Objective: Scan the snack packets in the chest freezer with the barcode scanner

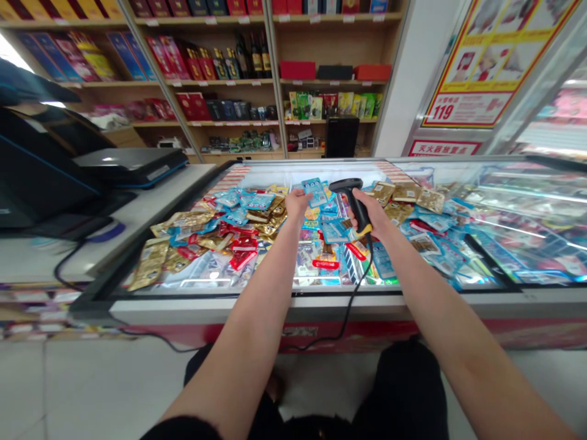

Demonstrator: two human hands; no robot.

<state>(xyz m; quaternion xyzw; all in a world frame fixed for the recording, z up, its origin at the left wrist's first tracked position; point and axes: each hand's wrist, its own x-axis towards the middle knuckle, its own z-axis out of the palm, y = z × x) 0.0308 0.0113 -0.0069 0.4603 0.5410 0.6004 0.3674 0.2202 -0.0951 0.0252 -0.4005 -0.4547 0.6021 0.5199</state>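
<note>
My left hand [298,205] reaches over a chest freezer and holds up a small blue snack packet [315,192] by its lower edge. My right hand [369,214] grips a black handheld barcode scanner [352,198] with a yellow band, its head tilted toward the blue packet and close to it. A black coiled cable [351,305] runs from the scanner's base down over the front of the freezer. Beneath both hands lies a heap of blue, gold and red foil packets [257,226].
The glass-topped chest freezer [293,299] spans the view, with a white counter [137,208] holding a black till and scanner-like device [131,166] to the left. Wooden shelves [220,79] of boxed goods and bottles stand behind. A price poster [468,91] hangs at right.
</note>
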